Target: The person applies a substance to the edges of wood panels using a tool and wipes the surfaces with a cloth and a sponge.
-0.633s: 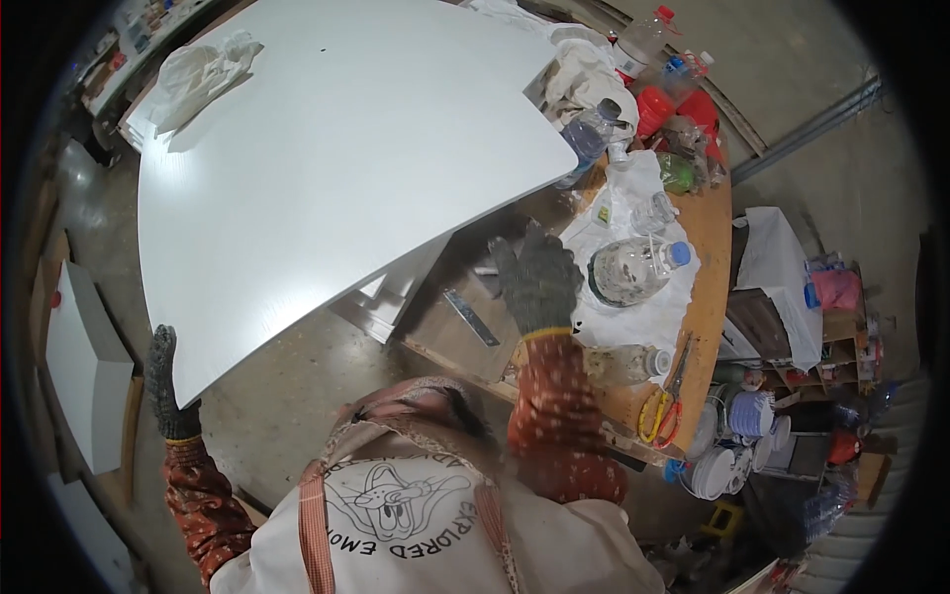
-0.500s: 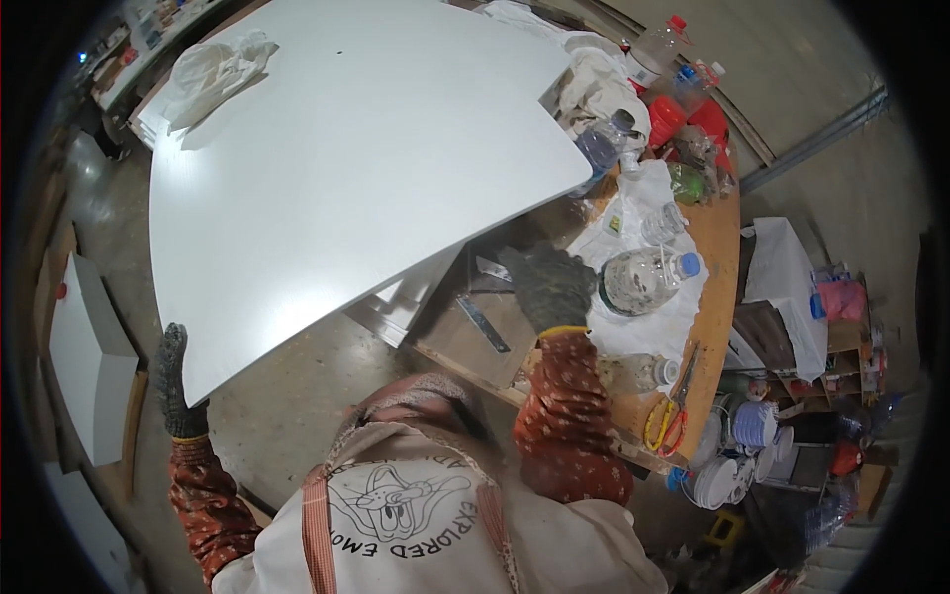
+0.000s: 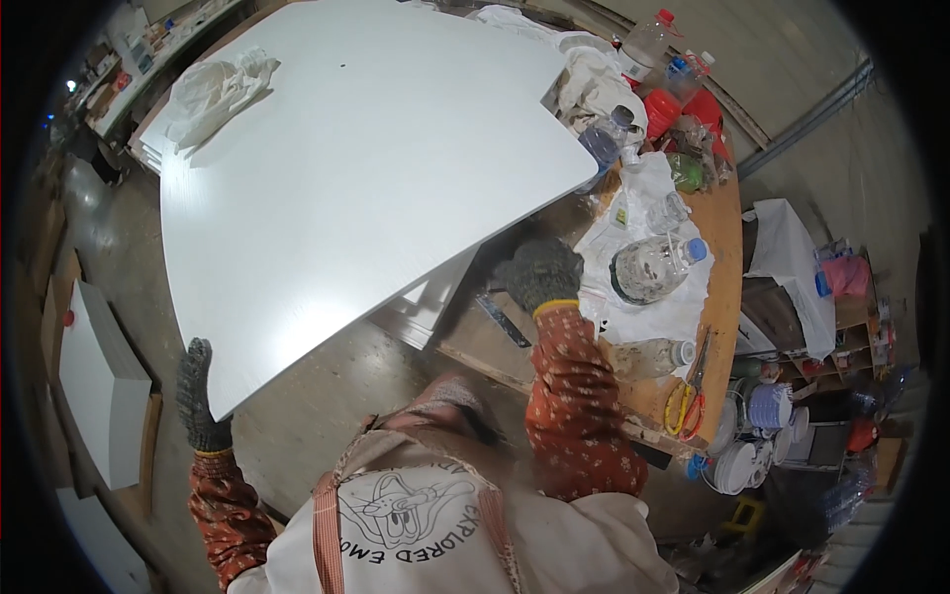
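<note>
A large white board [image 3: 386, 168] slants across the upper left on a stack of panels. My left hand [image 3: 201, 396], in a dark grey knit glove, rests against the board's left edge by its near corner, fingers together and stretched along the edge. To the right of the board, my right hand [image 3: 542, 274], gloved too, is over the wooden workbench [image 3: 720, 257], its fingers curled in. What it holds, if anything, is hidden. Just below it lies a dark metal strip [image 3: 504, 319]. A big clear bottle [image 3: 650, 270] with a blue cap lies to its right on white sheeting.
Crumpled white plastic [image 3: 220, 97] lies on the board's far left. Several bottles and white cloth [image 3: 592, 89] crowd the bench's far right. Scissors [image 3: 686, 406] with yellow and red handles lie at its near edge. Buckets [image 3: 737, 465] stand at right; more white panels [image 3: 97, 381] at left.
My right hand has drawn its fingers in, and the light metal piece beside them no longer shows. The view has shifted slightly; my left hand stays at the board's edge.
</note>
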A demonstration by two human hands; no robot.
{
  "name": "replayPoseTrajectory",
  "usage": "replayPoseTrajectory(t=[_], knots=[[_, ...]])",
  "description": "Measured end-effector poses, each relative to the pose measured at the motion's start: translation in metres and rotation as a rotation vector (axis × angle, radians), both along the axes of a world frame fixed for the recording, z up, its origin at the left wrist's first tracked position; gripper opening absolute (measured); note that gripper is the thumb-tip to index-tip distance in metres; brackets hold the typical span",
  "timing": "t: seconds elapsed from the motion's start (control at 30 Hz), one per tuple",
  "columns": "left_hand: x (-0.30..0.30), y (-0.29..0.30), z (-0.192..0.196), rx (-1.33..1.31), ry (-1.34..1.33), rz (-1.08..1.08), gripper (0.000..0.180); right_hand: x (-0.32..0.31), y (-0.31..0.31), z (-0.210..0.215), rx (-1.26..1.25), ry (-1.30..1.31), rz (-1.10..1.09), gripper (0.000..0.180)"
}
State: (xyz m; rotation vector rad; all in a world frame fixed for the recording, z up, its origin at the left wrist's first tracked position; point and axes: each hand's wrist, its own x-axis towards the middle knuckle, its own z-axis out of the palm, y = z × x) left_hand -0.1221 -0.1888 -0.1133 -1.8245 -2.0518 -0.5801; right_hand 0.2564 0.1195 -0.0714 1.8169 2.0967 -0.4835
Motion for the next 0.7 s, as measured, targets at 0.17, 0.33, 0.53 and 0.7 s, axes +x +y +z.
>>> replayPoseTrajectory(t=[0.17, 0.33, 0.53, 0.7], knots=[[0.003, 0.0, 0.006, -0.004, -0.014, -0.002, 0.041, 0.017, -0.028, -0.016, 0.298, 0.104, 0.062, 0.086], [0.008, 0.005, 0.013, 0.008, 0.025, -0.024, 0.041, 0.024, -0.012, -0.021, 0.245, -0.061, 0.309, 0.087], [0.004, 0.003, 0.005, 0.025, -0.003, -0.026, 0.043, 0.027, -0.004, -0.026, 0.143, 0.046, 0.285, 0.074], [-0.004, 0.004, 0.0, 0.018, 0.02, -0.031, 0.044, 0.032, -0.009, -0.019, 0.19, 0.104, 0.303, 0.078]])
